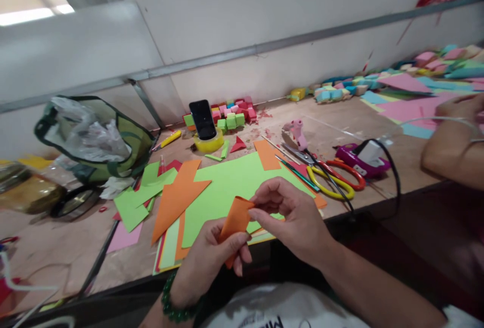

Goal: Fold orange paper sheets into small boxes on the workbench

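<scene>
A folded piece of orange paper (235, 219) is held above the table's front edge. My left hand (214, 252), with a green bead bracelet at the wrist, grips it from below between thumb and fingers. At its upper right corner, my right hand (285, 212) pinches the paper with thumb and forefinger. Under and behind my hands lies a stack of coloured sheets with a light green sheet (223, 179) on top. Orange paper pieces (181, 197) rest on the stack's left side, and another orange strip (266, 154) lies at its far right.
Scissors with red and yellow handles (333, 182), a pink glue gun (298, 134) and a purple device (361, 159) lie to the right. A phone (203, 119) leans on yellow tape (209, 142). A green bag (94, 136) stands left. Another person's arm (454, 141) rests at far right.
</scene>
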Demonstrator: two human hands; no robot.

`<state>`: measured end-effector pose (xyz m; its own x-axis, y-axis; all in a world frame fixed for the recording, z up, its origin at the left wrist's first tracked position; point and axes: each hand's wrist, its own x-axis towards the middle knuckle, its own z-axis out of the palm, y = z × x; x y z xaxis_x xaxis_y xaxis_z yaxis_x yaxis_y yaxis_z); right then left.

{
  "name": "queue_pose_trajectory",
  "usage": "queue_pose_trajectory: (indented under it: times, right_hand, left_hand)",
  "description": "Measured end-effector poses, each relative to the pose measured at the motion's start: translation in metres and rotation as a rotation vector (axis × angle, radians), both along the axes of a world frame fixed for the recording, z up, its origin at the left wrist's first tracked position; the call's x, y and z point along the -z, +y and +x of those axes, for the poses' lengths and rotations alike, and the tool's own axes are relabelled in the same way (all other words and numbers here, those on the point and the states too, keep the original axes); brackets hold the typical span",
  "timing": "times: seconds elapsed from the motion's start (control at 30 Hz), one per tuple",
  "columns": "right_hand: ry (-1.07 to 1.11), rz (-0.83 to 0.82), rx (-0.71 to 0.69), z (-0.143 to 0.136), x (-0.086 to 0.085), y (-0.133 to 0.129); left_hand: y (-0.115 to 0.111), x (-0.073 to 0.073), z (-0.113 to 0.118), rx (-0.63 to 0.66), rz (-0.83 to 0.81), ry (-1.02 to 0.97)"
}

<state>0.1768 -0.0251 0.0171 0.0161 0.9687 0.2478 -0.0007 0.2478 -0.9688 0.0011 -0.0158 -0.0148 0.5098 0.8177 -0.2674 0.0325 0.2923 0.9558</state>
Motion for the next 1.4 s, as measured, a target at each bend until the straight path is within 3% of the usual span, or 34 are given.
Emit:
queue_pose_trajectory:
  times: [0.63,0.83,1.17,1.4]
  right_hand:
    - [-0.112,0.113,0.091,-0.004,0.008,0.000]
    - [-0.188,0.104,0.046,-0.004,0.006,-0.004]
    - [-0.180,0.069,0.007,-0.003,-0.002,-0.008]
    - [-0.334,0.258,0.087,-0.003,0.007,-0.012]
  left_hand:
    - [-0.002,0.002,0.001,-0.034,0.070,0.011]
    - [0.005,-0.005,-0.005,0.103,0.205,0.038]
    - [0.003,-0.011,0.001,0.065,0.049,-0.081]
    - [0.010,-0.007,-0.002,0.142,0.105,-0.053]
